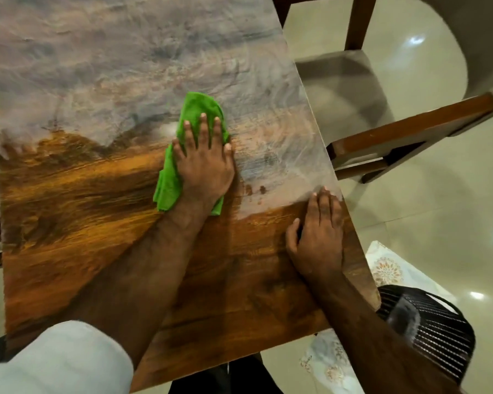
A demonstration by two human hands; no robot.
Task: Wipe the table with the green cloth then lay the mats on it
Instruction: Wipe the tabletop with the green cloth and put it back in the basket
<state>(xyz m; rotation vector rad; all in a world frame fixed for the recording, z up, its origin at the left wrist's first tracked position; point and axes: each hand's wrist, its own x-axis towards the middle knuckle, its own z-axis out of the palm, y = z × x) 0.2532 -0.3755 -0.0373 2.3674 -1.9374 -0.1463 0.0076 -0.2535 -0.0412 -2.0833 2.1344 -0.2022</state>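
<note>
Head view: wooden table (69, 194), far half hazy, glossy floor (439, 209).

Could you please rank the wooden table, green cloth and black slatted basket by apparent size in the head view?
1. Brown wooden table: clearly largest.
2-3. Black slatted basket and green cloth: look alike, each partly hidden (left hand on cloth, right arm over basket), so unranked.
</note>
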